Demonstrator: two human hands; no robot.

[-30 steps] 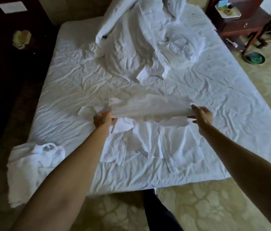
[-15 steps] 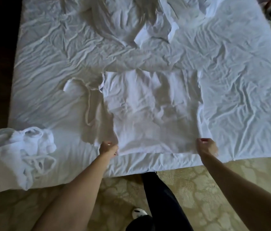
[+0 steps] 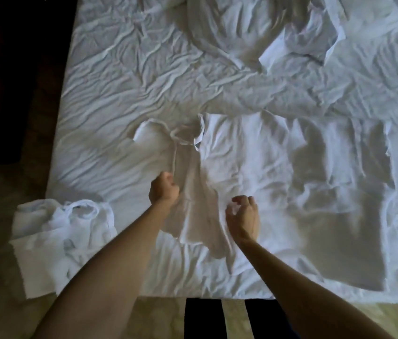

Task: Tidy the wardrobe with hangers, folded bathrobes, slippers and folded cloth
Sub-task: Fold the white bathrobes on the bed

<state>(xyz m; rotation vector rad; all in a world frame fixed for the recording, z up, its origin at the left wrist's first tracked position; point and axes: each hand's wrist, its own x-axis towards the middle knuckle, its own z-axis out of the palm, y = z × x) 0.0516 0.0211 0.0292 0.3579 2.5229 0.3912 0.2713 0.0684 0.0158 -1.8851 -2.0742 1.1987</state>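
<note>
- Bathrobe (image 3: pixel 291 192) lies spread flat near the foot edge of the bed (image 3: pixel 119 94), a thin white garment folded into a rough rectangle, creased and limp.
- Its narrow belt (image 3: pixel 174 152) trails off the left side in a loose loop, beside a small flap of the same cloth.
- Left hand (image 3: pixel 163 190) is closed in a fist at the lower end of the belt, fingers curled round it.
- Right hand (image 3: pixel 243 214) hovers over the robe's left part, fingers (image 3: pixel 239 199) bent like a claw and apart; I cannot tell whether they touch the cloth.
- Second robe (image 3: pixel 63 238) sits bunched at the bed's left corner, thicker and nubbly, hanging partly over the edge.
- Sheet (image 3: pixel 217 77) on the bed is white and heavily wrinkled, with a rumpled duvet (image 3: pixel 254 28) heaped at the far end.
- Floor (image 3: pixel 340 319) below is pale and patterned.
</note>
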